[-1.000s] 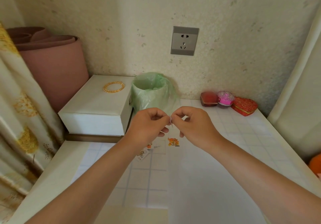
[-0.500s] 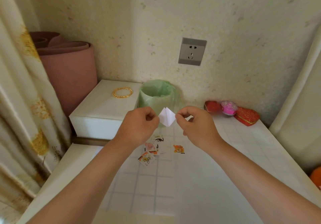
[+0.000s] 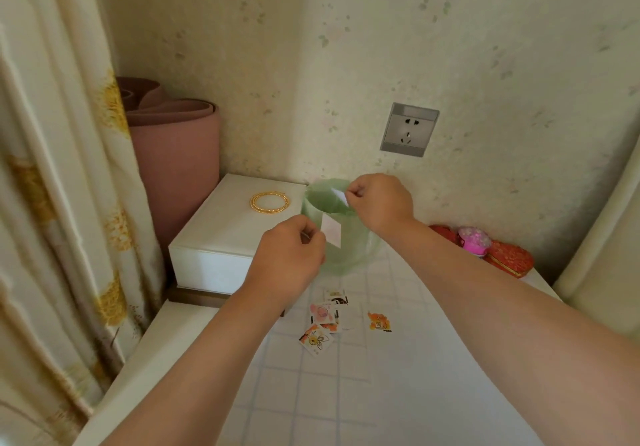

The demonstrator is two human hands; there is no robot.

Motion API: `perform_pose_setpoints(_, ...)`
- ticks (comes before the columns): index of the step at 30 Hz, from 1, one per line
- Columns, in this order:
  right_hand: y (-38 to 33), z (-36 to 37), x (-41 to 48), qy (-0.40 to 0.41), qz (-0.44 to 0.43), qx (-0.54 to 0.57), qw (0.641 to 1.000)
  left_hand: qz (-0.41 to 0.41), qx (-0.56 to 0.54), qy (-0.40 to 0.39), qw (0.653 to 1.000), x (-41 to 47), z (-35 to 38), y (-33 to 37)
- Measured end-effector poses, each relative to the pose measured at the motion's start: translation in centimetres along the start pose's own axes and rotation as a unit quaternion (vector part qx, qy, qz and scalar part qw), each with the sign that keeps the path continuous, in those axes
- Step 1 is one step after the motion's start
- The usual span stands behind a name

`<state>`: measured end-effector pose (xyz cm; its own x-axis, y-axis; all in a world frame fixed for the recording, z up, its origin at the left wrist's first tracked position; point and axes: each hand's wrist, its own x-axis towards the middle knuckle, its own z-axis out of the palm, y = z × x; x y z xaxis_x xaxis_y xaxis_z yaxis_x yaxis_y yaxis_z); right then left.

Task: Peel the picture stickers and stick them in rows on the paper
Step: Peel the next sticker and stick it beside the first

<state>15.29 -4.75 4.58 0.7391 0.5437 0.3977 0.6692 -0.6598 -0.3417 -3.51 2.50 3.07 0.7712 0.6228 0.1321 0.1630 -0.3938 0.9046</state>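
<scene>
My left hand (image 3: 289,258) pinches a small pale sticker (image 3: 331,232), held in the air in front of the green bin. My right hand (image 3: 379,201) is farther back, over the mouth of the bin (image 3: 313,203), and pinches a white scrap of backing paper (image 3: 341,196). On the white paper (image 3: 398,376) below lie three loose picture stickers (image 3: 323,314) in a small cluster, and one orange sticker (image 3: 379,321) lies flat to their right.
A white box (image 3: 221,237) with a gold bangle (image 3: 270,202) on top stands to the left of the bin. Red and pink trinket boxes (image 3: 485,246) sit at the back right by the wall. A curtain (image 3: 52,203) hangs at the left, a rolled mat (image 3: 173,154) behind it.
My hands have pulled apart: the sticker stays in my left hand, and my right hand has carried the backing paper back over the bin. The camera has tilted up.
</scene>
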Motion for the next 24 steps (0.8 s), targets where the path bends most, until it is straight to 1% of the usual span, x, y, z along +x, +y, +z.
perform_pose_setpoints(1, 0.0, 0.4, 0.3, -0.011, -0.003, -0.027, 1.000, 0.000, -0.004, -0.004, 1.000, 0.0, 0.0, 0.0)
perform_pose_setpoints(3, 0.1, 0.8, 0.7, -0.016, 0.001, -0.030, 0.999, -0.001, -0.010, -0.013, 1.000, 0.0, 0.1, 0.1)
perform_pose_setpoints(6, 0.2, 0.1, -0.2, 0.004, 0.004, 0.044, 0.999, 0.000, -0.021, -0.021, 1.000, -0.1, 0.3, 0.3)
perform_pose_setpoints(10, 0.2, -2.2, -3.9, 0.080, -0.040, 0.121, 0.989, -0.024, -0.059, -0.039, 0.997, -0.2, 1.1, 0.4)
perform_pose_setpoints(11, 0.4, -2.7, -5.2, 0.086, -0.058, 0.138, 0.985, -0.035, -0.074, -0.044, 0.996, -0.3, 1.3, 0.5)
perform_pose_setpoints(13, 1.1, -3.7, -8.1, 0.071, -0.103, 0.149, 0.981, -0.063, -0.112, -0.062, 0.990, -0.6, 1.8, 0.8)
perform_pose_setpoints(15, 2.0, -4.3, -10.7, 0.046, -0.137, 0.125, 0.982, -0.087, -0.144, -0.090, 0.982, -1.1, 2.3, 1.1)
perform_pose_setpoints(18, 3.6, -4.3, -13.3, 0.023, -0.151, 0.069, 0.986, -0.116, -0.169, -0.124, 0.971, -1.8, 3.5, 1.4)
perform_pose_setpoints(20, 4.5, -4.0, -14.1, 0.035, -0.170, 0.036, 0.984, -0.134, -0.176, -0.136, 0.966, -2.3, 4.5, 1.4)
perform_pose_setpoints(24, 5.9, -3.9, -14.9, 0.082, -0.218, 0.004, 0.972, -0.170, -0.196, -0.170, 0.951, -3.0, 6.2, 1.5)
